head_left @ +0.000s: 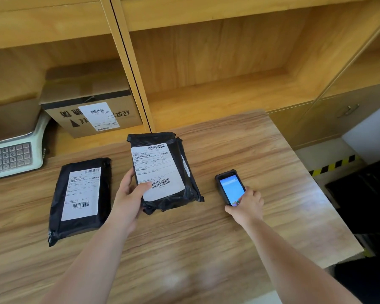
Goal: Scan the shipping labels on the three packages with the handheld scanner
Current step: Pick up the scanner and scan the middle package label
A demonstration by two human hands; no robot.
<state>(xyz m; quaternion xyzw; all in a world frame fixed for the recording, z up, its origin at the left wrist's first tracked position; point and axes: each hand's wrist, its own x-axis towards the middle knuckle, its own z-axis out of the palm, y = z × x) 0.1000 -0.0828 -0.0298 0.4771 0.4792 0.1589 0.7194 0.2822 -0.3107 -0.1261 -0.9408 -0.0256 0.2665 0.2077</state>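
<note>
My left hand (130, 194) grips a black poly-bag package (162, 172) by its left edge, thumb on the white shipping label, tilting it up off the table. Beneath it another black package (190, 170) peeks out on the right side. A further black package (80, 198) with a white label lies flat at the left. My right hand (247, 205) holds the lower end of the handheld scanner (229, 186), a black device with a lit blue screen, low over the wooden table (261, 150) to the right of the packages.
A cardboard box (92, 113) with a label stands on the shelf behind. A weighing scale (13, 154) with a keypad sits at the far left. The table's right edge drops to a floor with yellow-black tape (333, 165).
</note>
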